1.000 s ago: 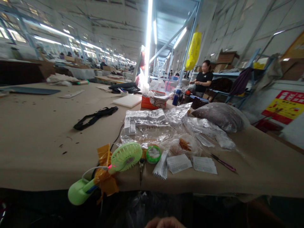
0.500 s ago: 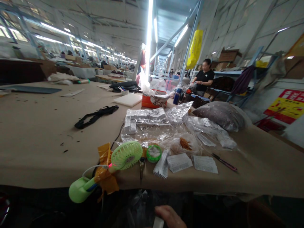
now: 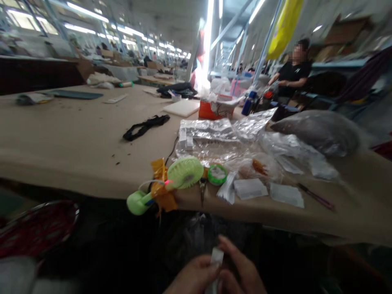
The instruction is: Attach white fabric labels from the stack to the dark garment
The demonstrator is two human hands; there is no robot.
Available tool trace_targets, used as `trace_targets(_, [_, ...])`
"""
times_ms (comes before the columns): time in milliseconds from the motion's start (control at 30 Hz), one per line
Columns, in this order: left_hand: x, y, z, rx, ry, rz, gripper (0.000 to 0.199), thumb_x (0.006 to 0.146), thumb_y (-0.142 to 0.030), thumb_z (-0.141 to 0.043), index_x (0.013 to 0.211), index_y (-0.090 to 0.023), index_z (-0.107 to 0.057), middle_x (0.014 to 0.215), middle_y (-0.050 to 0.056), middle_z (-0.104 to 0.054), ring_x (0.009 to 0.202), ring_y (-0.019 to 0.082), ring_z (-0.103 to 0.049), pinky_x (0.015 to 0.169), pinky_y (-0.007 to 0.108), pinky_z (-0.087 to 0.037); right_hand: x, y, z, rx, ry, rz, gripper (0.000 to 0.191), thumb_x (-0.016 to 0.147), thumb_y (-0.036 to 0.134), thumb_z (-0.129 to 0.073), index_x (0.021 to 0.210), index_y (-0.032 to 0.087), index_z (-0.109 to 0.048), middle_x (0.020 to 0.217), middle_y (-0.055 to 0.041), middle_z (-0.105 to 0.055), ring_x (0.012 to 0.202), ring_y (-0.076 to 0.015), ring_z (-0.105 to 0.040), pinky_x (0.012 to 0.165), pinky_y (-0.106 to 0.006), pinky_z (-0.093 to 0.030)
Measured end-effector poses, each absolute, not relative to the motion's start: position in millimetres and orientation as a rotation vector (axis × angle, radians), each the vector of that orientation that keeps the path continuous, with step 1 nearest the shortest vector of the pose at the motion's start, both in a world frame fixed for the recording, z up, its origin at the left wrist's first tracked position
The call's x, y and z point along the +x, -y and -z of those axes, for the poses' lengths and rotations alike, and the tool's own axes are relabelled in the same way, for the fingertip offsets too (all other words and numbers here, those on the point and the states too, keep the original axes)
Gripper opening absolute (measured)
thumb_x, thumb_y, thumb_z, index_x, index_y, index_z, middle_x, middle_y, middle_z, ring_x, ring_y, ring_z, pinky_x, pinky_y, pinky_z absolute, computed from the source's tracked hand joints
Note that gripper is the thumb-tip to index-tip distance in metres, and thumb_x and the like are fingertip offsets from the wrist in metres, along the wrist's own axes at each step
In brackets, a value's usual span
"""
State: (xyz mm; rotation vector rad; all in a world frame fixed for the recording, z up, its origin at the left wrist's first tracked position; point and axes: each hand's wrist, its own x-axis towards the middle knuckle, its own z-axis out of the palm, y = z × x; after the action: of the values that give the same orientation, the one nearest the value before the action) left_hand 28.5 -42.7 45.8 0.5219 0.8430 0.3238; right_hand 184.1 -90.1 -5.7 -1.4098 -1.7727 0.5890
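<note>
At the bottom of the view, both hands meet over my dark lap, below the table's front edge. My left hand (image 3: 196, 274) pinches a small white strip (image 3: 217, 256), its thumb lying across it. From the other side my right hand (image 3: 243, 267) curls around the same strip, with its index finger raised near the strip's upper end. The strip looks like a folded label or a bundle of paper; blur hides any print. A dim, clear plastic bag (image 3: 199, 232) lies just beyond the hands, under the table edge.
Along the table (image 3: 92, 134) edge are a green fan (image 3: 185, 172), a green tub (image 3: 217, 174), a pointed tool (image 3: 202, 190), paper label stacks (image 3: 250, 188) and a cutter (image 3: 317, 197). Plastic bags (image 3: 211, 143) lie behind. A co-worker (image 3: 294, 73) stands at the right.
My left hand has come into view and taken hold of the white strip beside my right hand. The camera has tilted down, and a red basket now shows at the left.
</note>
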Motion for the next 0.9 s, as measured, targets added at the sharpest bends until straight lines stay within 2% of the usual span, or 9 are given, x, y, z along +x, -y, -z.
trace_targets(33, [28,45,-43,0.473,-0.837,-0.316,0.033,0.074,-0.046,-0.072,0.082,-0.016,-0.061,0.058,-0.001,-0.055,0.048,0.012,-0.054,0.045,0.023,-0.043,187,92,-3,-1.412,1.75,-0.673,0.045,0.091,0.037,-0.05,0.135,0.024,-0.05,0.117,-0.0078,-0.069,0.105,-0.0207,-0.068,0.088,-0.026,-0.055])
trace_targets(67, [28,47,-41,0.459,-0.795,-0.38,0.035,0.074,-0.047,-0.071,0.081,-0.015,-0.059,0.055,-0.003,-0.052,0.045,0.01,-0.052,0.043,0.021,-0.04,190,93,-10,-1.45,1.691,-0.742,0.043,0.093,0.035,-0.048,0.134,0.024,-0.05,0.115,-0.0069,-0.07,0.104,-0.019,-0.068,0.087,-0.025,-0.055])
trace_targets(167, [27,50,-40,0.452,-0.754,-0.422,0.031,0.077,-0.043,-0.066,0.089,-0.015,-0.059,0.059,-0.002,-0.055,0.048,0.01,-0.056,0.045,0.019,-0.041,195,88,-20,-1.477,1.586,-0.839,0.04,0.092,0.033,-0.049,0.131,0.025,-0.053,0.112,-0.0049,-0.071,0.099,-0.016,-0.069,0.085,-0.023,-0.055])
trace_targets(300, [27,50,-47,0.448,-0.723,-0.426,0.029,0.076,-0.042,-0.065,0.075,-0.014,-0.056,0.059,-0.002,-0.053,0.047,0.009,-0.054,0.044,0.019,-0.041,192,85,-23,-1.432,1.652,-0.865,0.036,0.09,0.029,-0.052,0.126,0.024,-0.057,0.113,-0.0045,-0.07,0.1,-0.0165,-0.068,0.09,-0.025,-0.053])
trace_targets(467, [26,49,-48,0.459,-0.759,-0.419,0.029,0.077,-0.042,-0.064,0.077,-0.014,-0.056,0.058,-0.003,-0.053,0.047,0.008,-0.053,0.044,0.018,-0.04,188,80,-28,-1.44,1.732,-0.819,0.036,0.089,0.031,-0.052,0.122,0.021,-0.06,0.103,-0.0057,-0.073,0.087,-0.0168,-0.071,0.083,-0.027,-0.056])
trace_targets(600, [25,47,-45,0.451,-0.759,-0.413,0.027,0.078,-0.04,-0.063,0.08,-0.014,-0.057,0.058,-0.003,-0.052,0.047,0.008,-0.053,0.045,0.018,-0.04,186,76,-30,-1.445,1.752,-0.831,0.034,0.089,0.032,-0.052,0.119,0.021,-0.061,0.106,-0.0064,-0.072,0.091,-0.0181,-0.071,0.083,-0.027,-0.056])
trace_targets(700, [24,45,-45,0.445,-0.757,-0.429,0.027,0.077,-0.04,-0.064,0.079,-0.014,-0.057,0.059,-0.003,-0.053,0.047,0.008,-0.053,0.045,0.018,-0.039,185,75,-27,-1.476,1.716,-0.797,0.038,0.088,0.032,-0.053,0.124,0.022,-0.058,0.109,-0.0065,-0.072,0.096,-0.0191,-0.07,0.085,-0.028,-0.055])
trace_targets(900, [23,42,-45,0.464,-0.763,-0.441,0.023,0.079,-0.037,-0.061,0.08,-0.014,-0.057,0.058,-0.004,-0.051,0.047,0.007,-0.052,0.045,0.018,-0.039,183,72,-24,-1.469,1.678,-0.896,0.038,0.088,0.034,-0.055,0.123,0.022,-0.059,0.102,-0.0054,-0.072,0.089,-0.0173,-0.07,0.082,-0.027,-0.055])
